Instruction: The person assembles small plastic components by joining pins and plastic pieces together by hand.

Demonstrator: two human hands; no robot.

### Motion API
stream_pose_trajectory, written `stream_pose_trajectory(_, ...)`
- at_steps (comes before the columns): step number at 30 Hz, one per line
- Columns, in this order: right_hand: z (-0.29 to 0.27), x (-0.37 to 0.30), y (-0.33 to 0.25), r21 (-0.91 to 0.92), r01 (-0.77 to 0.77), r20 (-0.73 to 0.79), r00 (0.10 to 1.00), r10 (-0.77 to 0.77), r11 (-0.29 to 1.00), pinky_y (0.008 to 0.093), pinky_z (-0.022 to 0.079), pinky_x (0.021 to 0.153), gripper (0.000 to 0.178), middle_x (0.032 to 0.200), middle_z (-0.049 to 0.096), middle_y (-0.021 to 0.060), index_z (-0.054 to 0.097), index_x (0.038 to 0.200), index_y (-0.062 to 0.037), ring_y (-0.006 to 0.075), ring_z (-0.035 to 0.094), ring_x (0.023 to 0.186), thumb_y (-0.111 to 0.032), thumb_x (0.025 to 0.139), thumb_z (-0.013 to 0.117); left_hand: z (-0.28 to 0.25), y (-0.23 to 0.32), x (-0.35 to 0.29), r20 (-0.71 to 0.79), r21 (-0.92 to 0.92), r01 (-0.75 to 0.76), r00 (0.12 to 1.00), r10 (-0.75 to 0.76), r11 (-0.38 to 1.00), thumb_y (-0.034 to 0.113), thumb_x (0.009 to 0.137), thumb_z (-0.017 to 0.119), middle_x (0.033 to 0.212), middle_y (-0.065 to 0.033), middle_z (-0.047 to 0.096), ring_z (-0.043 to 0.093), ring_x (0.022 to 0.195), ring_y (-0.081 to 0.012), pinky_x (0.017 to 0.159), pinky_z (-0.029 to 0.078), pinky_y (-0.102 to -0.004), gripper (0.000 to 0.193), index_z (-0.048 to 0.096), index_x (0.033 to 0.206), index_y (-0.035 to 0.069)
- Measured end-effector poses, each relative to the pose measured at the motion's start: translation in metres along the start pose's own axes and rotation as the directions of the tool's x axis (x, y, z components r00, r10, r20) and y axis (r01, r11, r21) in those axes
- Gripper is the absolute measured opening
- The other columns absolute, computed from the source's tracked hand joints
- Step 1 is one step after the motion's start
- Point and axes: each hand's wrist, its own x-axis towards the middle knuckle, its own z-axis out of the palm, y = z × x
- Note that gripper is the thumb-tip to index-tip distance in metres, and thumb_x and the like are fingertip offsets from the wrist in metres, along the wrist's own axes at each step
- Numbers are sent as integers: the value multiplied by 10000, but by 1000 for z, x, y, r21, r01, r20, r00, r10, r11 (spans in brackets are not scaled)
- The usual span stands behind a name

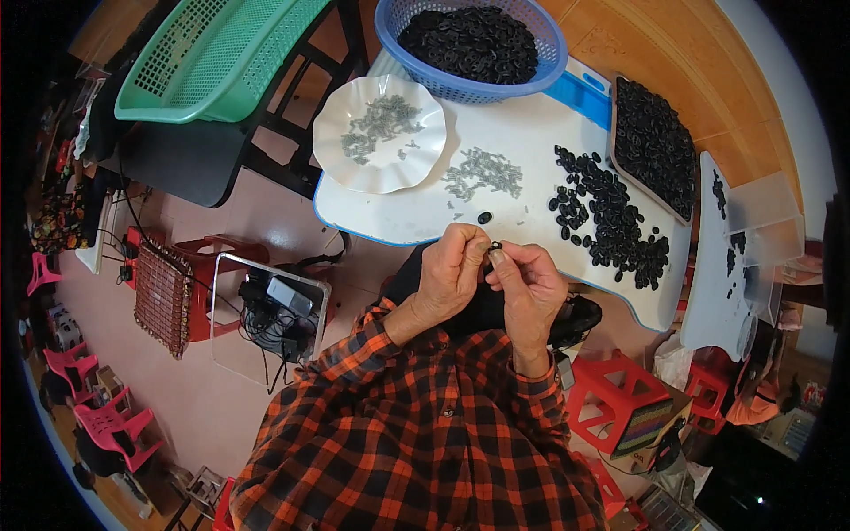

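My left hand (454, 268) and my right hand (529, 288) meet fingertip to fingertip just off the near edge of the white table (390, 217). Pinched between them is a small black piece (493, 248), mostly covered by the fingers. One black oval piece (484, 217) lies alone on the table beyond my left hand. Farther off is a loose pile of tiny see-through pieces (483, 173); more of them (382, 124) lie on a white scalloped plate (332, 164). A spread of black oval pieces (611, 212) covers the table to the right of my hands.
A blue basket (469, 91) of black pieces stands at the far edge. At the right is a tray of black pieces (655, 146), beside a second white table (713, 301). A green basket (190, 111) sits far left. Red stools (611, 398) and a wire-filled bin (270, 314) stand nearby.
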Motion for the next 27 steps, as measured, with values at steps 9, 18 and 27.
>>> stream_pose_trajectory(9,2,1,13,-181,258,-13,964,-265,949,207,489,558,77,752,610,38,603,910,31,66,584,632,30,838,631,9,-1,-6,-38,-53,94,995,-96,994,129,946,520,653,-88,556,534,515,-140,470,430,-273,136,495,888,9)
stream_pose_trajectory(18,-5,6,10,-15,61,10,998,-61,998,213,496,575,84,768,635,54,597,939,36,77,587,634,12,859,610,9,3,-3,93,-299,325,946,-312,897,148,969,483,649,-31,545,492,493,-58,431,409,-208,155,506,915,5)
stream_pose_trajectory(27,-11,7,9,32,-37,22,999,37,999,204,502,631,169,815,661,65,603,1027,45,80,599,677,-21,871,608,10,1,-8,121,-372,347,938,-326,861,141,976,464,656,-11,549,485,480,-36,410,402,-184,165,519,937,-10)
